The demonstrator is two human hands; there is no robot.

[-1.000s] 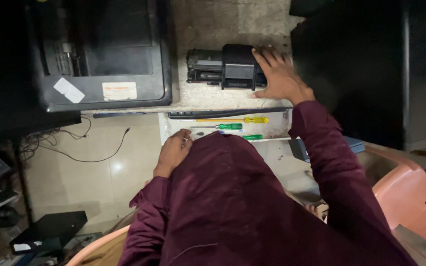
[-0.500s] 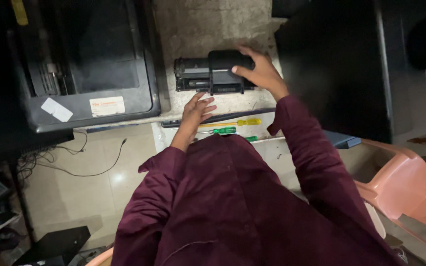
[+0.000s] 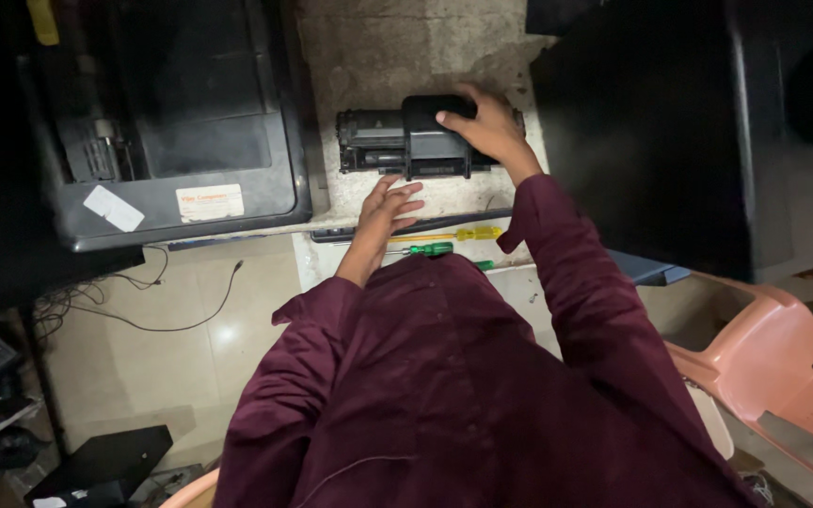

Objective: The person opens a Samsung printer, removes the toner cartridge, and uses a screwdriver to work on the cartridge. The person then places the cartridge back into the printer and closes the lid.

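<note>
my right hand (image 3: 486, 127) is gripping the black toner cartridge (image 3: 416, 141) on the bench, left hand (image 3: 386, 205) open, fingers spread, just below it

Both arms are stretched forward from the body, sleeved in dark maroon down to the wrists. The right hand (image 3: 486, 127) is reached farther out, palm down, its fingers curled over in a closed grip, with the wrist bent slightly inward. The left hand (image 3: 386, 202) is held nearer the body, palm down and flat, its fingers spread and pointed forward to the right, with nothing grasped.
</note>
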